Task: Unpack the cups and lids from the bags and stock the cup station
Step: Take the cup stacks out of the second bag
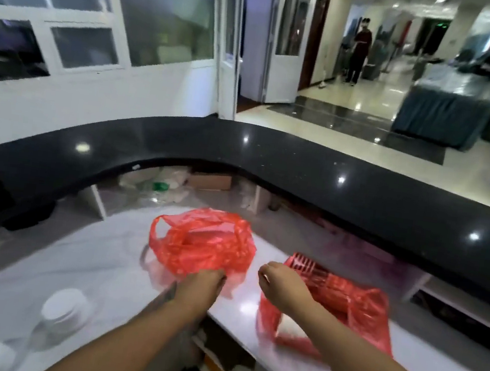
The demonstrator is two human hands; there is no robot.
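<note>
Now the left hand (202, 284) grabs the left bag (202, 242), likely to open it. The right hand (282, 285) curls by the right bag (358, 306); I cannot tell if it holds anything.

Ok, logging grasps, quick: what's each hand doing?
Left hand: at the left red bag edge; grip too blurred to tell.
Right hand: fingers curled by the right red bag; contents cannot be told.
</note>
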